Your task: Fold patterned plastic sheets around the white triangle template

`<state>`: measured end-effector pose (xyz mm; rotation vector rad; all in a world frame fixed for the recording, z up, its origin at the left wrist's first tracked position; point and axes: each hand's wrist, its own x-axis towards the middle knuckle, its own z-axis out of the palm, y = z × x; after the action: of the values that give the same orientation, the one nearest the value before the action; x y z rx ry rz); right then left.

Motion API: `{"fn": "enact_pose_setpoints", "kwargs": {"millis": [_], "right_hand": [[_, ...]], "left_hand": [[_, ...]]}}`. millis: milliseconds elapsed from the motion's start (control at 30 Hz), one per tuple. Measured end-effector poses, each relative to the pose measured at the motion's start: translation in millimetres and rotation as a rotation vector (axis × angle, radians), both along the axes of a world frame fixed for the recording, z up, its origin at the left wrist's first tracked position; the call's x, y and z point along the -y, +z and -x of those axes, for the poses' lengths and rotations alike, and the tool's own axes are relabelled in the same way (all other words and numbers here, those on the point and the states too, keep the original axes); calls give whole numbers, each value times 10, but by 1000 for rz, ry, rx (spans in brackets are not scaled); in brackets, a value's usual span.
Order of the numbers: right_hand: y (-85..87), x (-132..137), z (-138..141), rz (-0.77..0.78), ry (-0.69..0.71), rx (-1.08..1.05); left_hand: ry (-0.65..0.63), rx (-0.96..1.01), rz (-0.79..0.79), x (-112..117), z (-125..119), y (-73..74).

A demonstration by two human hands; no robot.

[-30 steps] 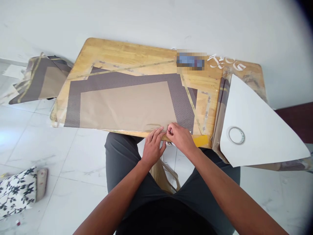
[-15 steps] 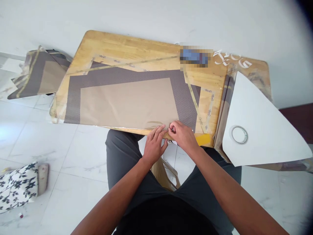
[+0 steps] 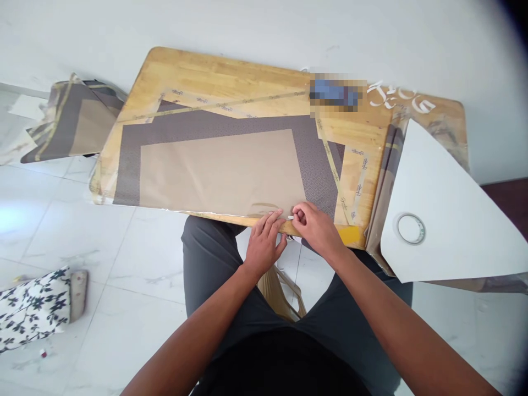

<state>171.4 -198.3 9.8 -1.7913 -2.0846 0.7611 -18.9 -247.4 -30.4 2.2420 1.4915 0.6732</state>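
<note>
A brown-and-beige printed plastic sheet (image 3: 218, 170) lies across the wooden table (image 3: 231, 71), its near edge along the table's front edge. My left hand (image 3: 265, 239) rests on that near edge with its fingers stretched out, the thumb below them. Just to its right, my right hand (image 3: 315, 225) is closed in a pinch on a thin white strip (image 3: 290, 218), of which a short end shows between the two hands. What the strip is attached to cannot be made out.
A white board (image 3: 449, 220) with a tape roll (image 3: 411, 229) on it stands at the right, over folded printed sheets (image 3: 381, 187). Curled white strips (image 3: 398, 98) and a blurred blue object (image 3: 336, 93) lie at the back. A yellow piece (image 3: 350, 235) sits near the front edge.
My right hand has moved slightly right, away from my left hand, and the white strip now shows between them. The whole view has shifted a little.
</note>
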Motion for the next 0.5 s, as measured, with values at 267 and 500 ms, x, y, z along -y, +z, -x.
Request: {"fn": "enact_pose_setpoints", "kwargs": {"millis": [267, 500], "right_hand": [[115, 33, 70, -23, 112, 170], [180, -46, 224, 11, 123, 384]], "left_hand": [[14, -9, -11, 1, -15, -27], [8, -3, 9, 0, -10, -8]]}}
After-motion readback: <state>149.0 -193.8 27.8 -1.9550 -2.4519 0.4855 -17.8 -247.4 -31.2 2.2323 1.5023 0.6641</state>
